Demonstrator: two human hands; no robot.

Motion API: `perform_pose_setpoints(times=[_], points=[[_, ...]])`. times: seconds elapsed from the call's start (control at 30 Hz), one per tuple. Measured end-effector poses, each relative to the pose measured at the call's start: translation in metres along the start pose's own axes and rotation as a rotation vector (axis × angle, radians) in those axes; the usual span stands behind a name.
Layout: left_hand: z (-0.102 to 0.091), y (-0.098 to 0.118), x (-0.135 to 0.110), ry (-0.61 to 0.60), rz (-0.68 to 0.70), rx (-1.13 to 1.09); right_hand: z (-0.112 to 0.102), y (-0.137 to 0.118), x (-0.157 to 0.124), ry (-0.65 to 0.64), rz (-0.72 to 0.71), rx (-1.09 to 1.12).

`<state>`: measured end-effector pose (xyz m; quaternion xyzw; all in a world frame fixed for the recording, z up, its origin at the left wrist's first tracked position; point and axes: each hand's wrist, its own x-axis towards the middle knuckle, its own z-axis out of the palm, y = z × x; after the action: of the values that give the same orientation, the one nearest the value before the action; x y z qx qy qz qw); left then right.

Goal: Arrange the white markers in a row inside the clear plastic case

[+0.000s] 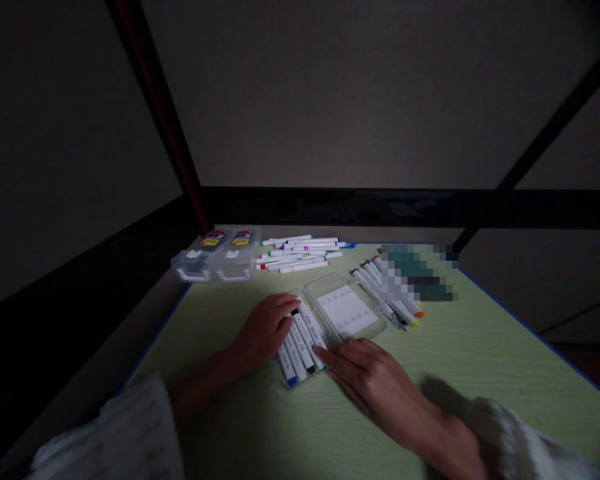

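A clear plastic case (306,381) lies unfolded on the table, its lower half holding a row of white markers (299,348) with blue, black and green ends. My left hand (263,328) grips this half at its upper left, thumb and fingers curled over the marker tops. At the other end of the row, my right hand (373,377) pinches the lower end of the rightmost marker (310,330) with its fingertips. The case's lid (347,310) lies flat beside it, with a white printed card inside. My right palm hides part of the lid's near edge.
Loose white markers (300,253) are piled at the back. More markers (385,290) lie on the right, beside a pixelated dark green patch (415,267). Two clear handled cases (217,257) stand back left. The light green table (220,407) has a blue edge; a wall rises behind.
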<state>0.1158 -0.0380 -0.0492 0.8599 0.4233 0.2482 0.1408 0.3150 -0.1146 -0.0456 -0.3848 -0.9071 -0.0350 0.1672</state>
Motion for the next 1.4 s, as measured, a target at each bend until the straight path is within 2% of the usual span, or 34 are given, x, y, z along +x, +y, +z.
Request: perform_pose_setpoints(times=[0.5,0.73,1.2,1.4], points=[[0.0007,-0.0016,-0.0022,0.004,0.007,0.033,-0.0057,-0.0031,0.005,-0.025,0.051,0.114],[-0.0002,-0.0009,-0.0036,-0.062,0.102,0.112,-0.0055,-0.001,0.0035,-0.016,0.081,0.181],[-0.0017,0.001,-0.0031,-0.095,0.102,0.128,-0.0066,-0.003,0.0041,-0.003,0.097,0.12],[-0.0015,0.0004,-0.003,-0.091,0.106,0.114,-0.0091,-0.0038,0.0058,0.059,0.048,0.071]])
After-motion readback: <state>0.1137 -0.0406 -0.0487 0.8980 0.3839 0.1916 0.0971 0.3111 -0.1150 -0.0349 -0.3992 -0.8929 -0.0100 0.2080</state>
